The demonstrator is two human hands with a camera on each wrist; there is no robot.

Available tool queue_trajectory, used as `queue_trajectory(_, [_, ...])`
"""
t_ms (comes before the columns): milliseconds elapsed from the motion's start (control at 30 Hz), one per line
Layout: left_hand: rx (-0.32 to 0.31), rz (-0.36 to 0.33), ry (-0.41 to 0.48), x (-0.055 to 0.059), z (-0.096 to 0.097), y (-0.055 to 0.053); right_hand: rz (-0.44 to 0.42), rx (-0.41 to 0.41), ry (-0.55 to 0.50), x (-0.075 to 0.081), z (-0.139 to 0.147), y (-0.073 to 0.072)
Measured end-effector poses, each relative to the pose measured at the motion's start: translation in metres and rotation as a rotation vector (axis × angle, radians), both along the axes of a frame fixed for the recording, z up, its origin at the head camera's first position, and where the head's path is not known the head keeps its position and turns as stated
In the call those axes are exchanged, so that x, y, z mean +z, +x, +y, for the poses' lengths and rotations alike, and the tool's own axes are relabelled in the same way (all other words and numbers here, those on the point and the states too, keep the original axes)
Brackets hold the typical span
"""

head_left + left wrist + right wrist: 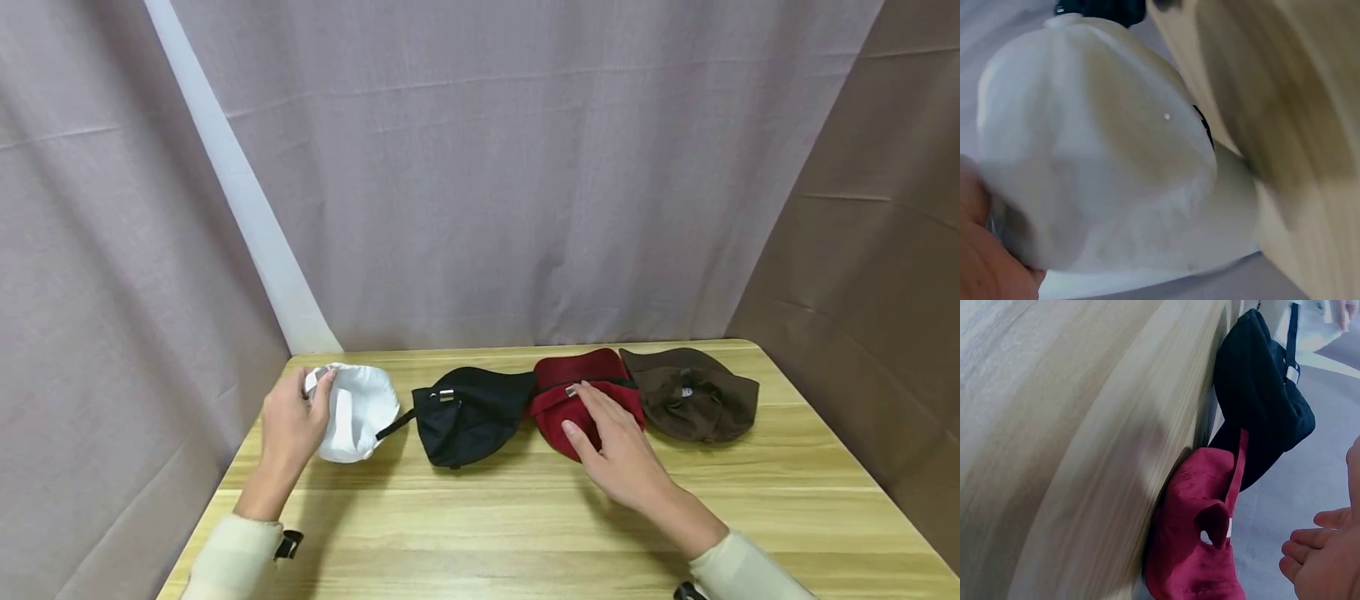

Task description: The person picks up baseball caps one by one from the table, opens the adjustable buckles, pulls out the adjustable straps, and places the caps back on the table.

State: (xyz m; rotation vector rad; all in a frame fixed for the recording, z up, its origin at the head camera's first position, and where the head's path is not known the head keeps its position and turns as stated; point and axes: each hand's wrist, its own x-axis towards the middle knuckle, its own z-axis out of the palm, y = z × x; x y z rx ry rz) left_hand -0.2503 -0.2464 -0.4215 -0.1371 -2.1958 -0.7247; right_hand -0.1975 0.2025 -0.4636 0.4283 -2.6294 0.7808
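At the left end of a row of caps, my left hand (294,421) pinches the edge of a white cap (372,404) between thumb and fingers. The left wrist view shows the crown of this white cap (1085,144) up close. My right hand (626,454) is over a dark red cap (551,425), fingers extended. In the right wrist view a gap separates that hand (1325,550) from the red cap (1191,531), and it holds nothing. Between the white and red caps lies a black cap (480,429), its loose strap reaching toward the white one.
A brown cap (720,404) lies at the right end, against the red one. All the caps are along the back of a light wooden table (465,533). Grey curtains (525,192) hang behind the table and at its sides.
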Motion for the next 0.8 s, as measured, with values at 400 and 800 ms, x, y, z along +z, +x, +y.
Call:
queue_trajectory(400, [-0.085,0.36,0.15,0.037,0.028,-0.022,0.005,0.011,-0.001,0.002,-0.001,-0.001])
queue_trajectory(800, [-0.343,0.571,0.122,0.072,0.123,-0.048,0.007,0.003,-0.01,0.005,-0.001,-0.001])
